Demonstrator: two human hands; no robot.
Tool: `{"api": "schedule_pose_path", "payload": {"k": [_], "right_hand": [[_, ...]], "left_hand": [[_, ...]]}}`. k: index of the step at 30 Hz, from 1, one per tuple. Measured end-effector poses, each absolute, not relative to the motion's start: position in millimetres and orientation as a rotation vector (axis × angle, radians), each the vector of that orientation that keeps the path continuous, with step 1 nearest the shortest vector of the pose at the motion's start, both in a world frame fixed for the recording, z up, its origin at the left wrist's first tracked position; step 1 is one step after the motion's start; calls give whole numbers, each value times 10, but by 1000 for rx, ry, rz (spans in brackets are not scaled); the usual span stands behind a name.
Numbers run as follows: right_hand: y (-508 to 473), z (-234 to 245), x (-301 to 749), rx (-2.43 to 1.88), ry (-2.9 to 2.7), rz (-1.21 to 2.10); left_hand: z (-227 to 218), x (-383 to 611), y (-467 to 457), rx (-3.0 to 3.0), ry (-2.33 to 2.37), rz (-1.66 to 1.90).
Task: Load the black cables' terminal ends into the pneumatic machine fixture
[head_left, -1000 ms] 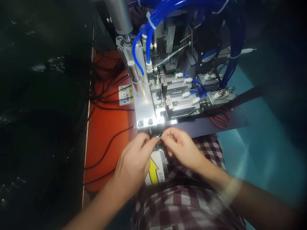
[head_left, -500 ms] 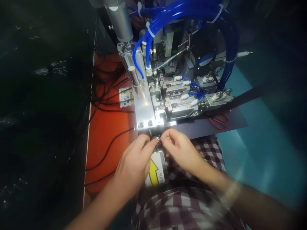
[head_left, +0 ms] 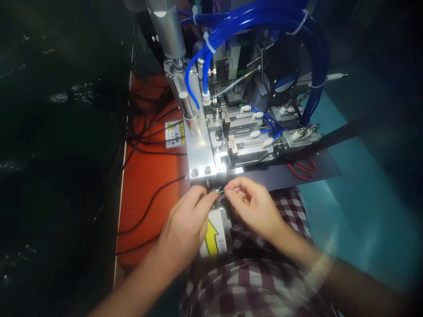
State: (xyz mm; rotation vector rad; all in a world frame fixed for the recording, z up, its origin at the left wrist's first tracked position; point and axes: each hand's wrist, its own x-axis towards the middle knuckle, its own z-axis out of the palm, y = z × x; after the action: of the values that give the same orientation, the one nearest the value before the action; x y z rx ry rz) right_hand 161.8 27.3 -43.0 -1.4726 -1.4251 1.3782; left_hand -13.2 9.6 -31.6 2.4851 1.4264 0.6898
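Between my two hands is a small bundle of thin coloured wires (head_left: 219, 192), with white, green and red strands showing. My left hand (head_left: 190, 215) is closed, thumb and index finger pinching the bundle from the left. On the other side my right hand (head_left: 253, 202) pinches the tip of a green strand between thumb and forefinger. Most of what lies inside the left fingers is hidden. Both hands are just in front of the metal machine plate (head_left: 201, 154), above a white label with a yellow arrow (head_left: 213, 233).
Behind the hands stands a machine with pneumatic cylinders (head_left: 247, 152) and thick blue air tubes (head_left: 257, 15). Red-handled scissors (head_left: 302, 168) lie to its right on a dark sheet. Black cables (head_left: 152, 193) run over the orange board (head_left: 142, 176) at left. A checked garment (head_left: 257, 290) is below.
My right hand has shifted slightly to the right, away from the left fingers, and more of the green strand shows between them. The left hand has barely moved.
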Motion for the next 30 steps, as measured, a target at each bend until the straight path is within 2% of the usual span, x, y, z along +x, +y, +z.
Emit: {"api": "schedule_pose_path", "payload": {"k": [5, 10, 13, 30], "right_hand": [[284, -444, 1592, -1484, -1475, 1300], [342, -403, 1575, -1484, -1202, 1649], [372, -367, 1572, -1477, -1163, 1730], [356, -443, 1557, -1437, -1313, 1584]], "left_hand": [[-317, -128, 94, 2484, 1440, 677], [-309, -121, 88, 2486, 1437, 696], [-311, -125, 91, 2485, 1442, 685], [-326, -121, 92, 2486, 1438, 693]]}}
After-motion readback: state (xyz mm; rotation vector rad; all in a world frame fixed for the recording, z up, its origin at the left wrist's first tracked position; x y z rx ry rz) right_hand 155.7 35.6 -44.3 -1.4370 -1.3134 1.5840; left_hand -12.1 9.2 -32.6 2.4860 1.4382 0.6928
